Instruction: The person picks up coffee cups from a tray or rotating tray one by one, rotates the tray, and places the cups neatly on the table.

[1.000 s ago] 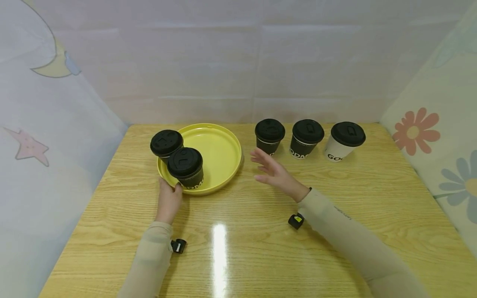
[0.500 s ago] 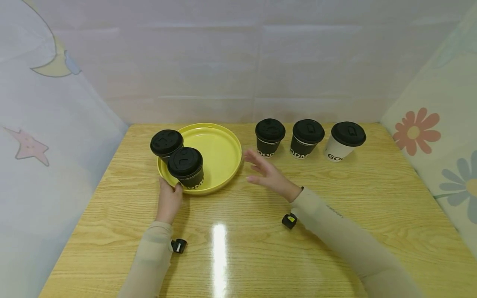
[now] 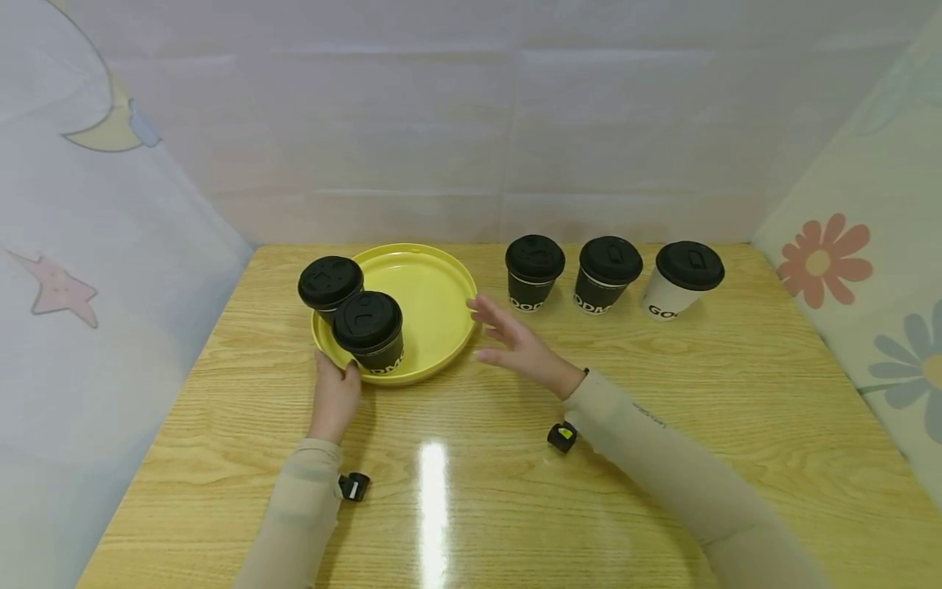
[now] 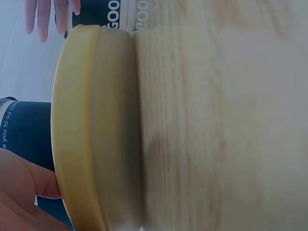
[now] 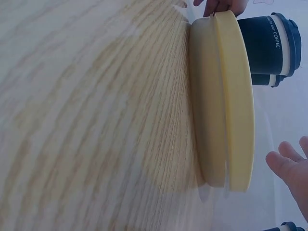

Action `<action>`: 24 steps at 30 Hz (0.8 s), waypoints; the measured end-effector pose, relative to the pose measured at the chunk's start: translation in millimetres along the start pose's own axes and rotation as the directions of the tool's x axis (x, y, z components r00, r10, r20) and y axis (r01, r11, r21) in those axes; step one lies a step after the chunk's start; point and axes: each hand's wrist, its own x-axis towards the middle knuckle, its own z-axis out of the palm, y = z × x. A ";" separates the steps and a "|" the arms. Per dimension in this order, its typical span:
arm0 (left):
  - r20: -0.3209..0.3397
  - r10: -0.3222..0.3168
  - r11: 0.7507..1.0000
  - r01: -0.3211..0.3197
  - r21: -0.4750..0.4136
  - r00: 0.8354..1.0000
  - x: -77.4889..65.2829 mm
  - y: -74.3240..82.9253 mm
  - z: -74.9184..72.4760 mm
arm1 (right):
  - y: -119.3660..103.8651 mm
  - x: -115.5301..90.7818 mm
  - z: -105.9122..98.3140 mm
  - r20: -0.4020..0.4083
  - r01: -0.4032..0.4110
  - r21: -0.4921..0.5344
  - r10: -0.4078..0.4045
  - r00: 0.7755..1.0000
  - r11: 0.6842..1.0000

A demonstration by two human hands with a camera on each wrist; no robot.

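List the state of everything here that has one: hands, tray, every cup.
Tray: flat on the table
Front tray cup: upright, lidded
Rear tray cup: upright, lidded
Left table cup: upright, lidded
Middle table cup: upright, lidded
White cup: upright, lidded
Left hand: gripping the tray's near rim
Right hand: open, holding nothing
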 end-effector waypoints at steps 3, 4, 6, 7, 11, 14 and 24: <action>0.001 0.013 1.000 -0.013 -0.017 1.000 0.2 -0.7 0.6 | 0.0 1.2 1.9 0.001 -0.012 0.002 0.012 1.000 1.000; 0.001 0.017 1.000 -0.017 -0.023 1.000 0.0 -0.6 0.8 | -0.1 1.7 2.5 0.002 -0.016 0.001 0.016 1.000 1.000; -0.002 0.025 0.999 -0.025 -0.026 1.000 0.2 -1.0 1.2 | -0.6 2.5 3.6 0.005 -0.023 -0.001 0.023 1.000 1.000; -0.004 0.032 0.999 -0.032 -0.026 0.999 0.3 -1.4 1.4 | -1.0 2.9 4.0 0.006 -0.024 -0.001 0.024 1.000 1.000; -0.010 0.039 0.999 -0.039 -0.018 0.999 0.8 -1.7 2.1 | -1.9 4.6 5.6 0.007 -0.035 -0.005 0.035 0.999 0.999; -0.008 0.020 1.000 -0.020 -0.005 1.000 0.5 -1.5 1.9 | -1.9 5.9 6.7 0.007 -0.044 -0.011 0.044 0.999 0.999; -0.009 0.003 1.000 -0.003 0.011 1.000 -0.4 -3.0 4.1 | -2.9 11.2 12.5 0.018 -0.030 0.003 0.030 0.999 1.000</action>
